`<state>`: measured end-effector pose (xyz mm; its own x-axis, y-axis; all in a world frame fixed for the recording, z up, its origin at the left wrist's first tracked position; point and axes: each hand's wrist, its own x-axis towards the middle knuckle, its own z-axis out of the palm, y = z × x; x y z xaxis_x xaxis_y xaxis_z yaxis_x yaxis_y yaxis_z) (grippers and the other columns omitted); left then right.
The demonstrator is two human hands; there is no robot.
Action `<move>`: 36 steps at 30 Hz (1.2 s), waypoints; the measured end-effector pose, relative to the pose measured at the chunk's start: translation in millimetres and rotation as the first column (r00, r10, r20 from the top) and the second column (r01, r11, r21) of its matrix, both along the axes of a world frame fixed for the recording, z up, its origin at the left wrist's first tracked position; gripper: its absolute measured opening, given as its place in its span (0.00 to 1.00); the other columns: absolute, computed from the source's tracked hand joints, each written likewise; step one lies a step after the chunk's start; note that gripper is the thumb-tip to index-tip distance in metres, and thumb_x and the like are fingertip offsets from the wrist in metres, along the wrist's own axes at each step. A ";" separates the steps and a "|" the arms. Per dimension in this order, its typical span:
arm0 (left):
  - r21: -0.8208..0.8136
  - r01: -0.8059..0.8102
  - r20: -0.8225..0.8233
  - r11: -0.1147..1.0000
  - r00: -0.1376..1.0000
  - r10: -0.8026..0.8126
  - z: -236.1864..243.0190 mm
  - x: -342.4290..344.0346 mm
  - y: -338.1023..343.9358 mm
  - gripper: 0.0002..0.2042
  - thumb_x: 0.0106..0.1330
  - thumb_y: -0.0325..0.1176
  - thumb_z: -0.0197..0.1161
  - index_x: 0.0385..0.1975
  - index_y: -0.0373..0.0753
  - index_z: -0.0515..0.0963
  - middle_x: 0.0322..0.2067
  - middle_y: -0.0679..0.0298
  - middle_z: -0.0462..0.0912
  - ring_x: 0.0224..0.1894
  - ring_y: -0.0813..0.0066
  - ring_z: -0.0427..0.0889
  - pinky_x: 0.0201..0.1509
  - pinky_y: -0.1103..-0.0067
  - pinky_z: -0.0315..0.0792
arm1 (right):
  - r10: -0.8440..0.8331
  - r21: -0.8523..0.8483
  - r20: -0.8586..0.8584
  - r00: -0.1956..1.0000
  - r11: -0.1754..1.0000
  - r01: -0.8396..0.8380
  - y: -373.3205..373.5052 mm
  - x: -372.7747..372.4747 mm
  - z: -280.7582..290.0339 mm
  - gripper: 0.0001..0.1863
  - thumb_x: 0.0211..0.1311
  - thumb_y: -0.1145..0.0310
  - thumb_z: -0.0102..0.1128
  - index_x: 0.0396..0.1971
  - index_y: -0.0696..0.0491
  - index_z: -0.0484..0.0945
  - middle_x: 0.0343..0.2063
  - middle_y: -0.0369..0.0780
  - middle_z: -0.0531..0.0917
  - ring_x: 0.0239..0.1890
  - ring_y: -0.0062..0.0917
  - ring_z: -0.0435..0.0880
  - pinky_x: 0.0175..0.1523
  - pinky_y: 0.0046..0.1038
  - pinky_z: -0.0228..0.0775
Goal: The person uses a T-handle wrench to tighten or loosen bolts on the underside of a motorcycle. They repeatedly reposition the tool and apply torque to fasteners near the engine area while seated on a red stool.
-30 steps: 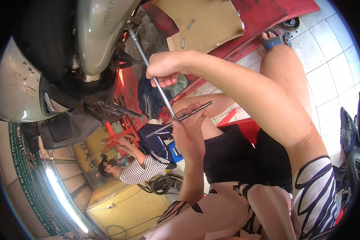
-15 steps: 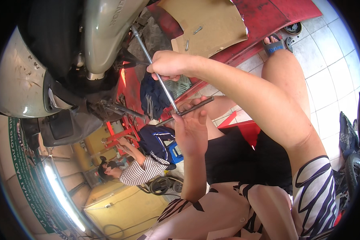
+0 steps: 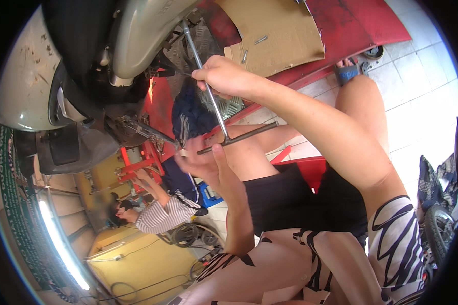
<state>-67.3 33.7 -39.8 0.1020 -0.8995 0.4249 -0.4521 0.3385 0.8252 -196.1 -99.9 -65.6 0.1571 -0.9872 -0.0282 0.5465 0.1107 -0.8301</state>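
Note:
A T-handle socket wrench [image 3: 220,118] runs slantwise from the underside of a pale grey-green motorbike [image 3: 142,38] toward me. Wrapped round its silver shaft, about midway, is my right hand [image 3: 220,77], closed. My left hand [image 3: 208,165] is beside the left end of the dark crossbar, with the thumb up and the fingers spread and blurred; whether the thumb touches the bar I cannot tell. The socket end of the wrench meets the dark parts beneath the body panel, where the fastener is hidden.
Cardboard [image 3: 275,30] with two bolts lies on a red platform [image 3: 351,25]. Dark cloth [image 3: 191,117] lies below the wrench. Another person in a striped shirt [image 3: 165,213] works at a red frame [image 3: 142,165] on the left. A wheel [image 3: 440,229] stands at the right.
My left hand has come off the wrench's crossbar joint and swung left, its fingers opening. The crossbar has turned slightly. My right hand keeps its hold on the shaft; the whole view has shifted.

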 end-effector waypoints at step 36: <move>0.390 0.283 -0.102 0.876 0.959 -0.264 -37.2 47.9 -12.3 0.11 0.69 0.24 0.47 0.49 0.30 0.69 0.32 0.60 0.77 0.29 0.81 0.77 0.32 0.83 0.74 | 0.306 -0.158 0.448 0.840 0.952 -0.262 -2.7 -5.0 -2.5 0.11 0.67 0.67 0.55 0.31 0.62 0.76 0.11 0.28 0.64 0.11 0.08 0.56 0.17 0.14 0.47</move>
<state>-19.3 21.4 -77.0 -0.1623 -0.9864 0.0276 -0.3493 0.0836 0.9333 -201.1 -102.6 -68.1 0.4043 -0.8921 0.2016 0.8240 0.2596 -0.5035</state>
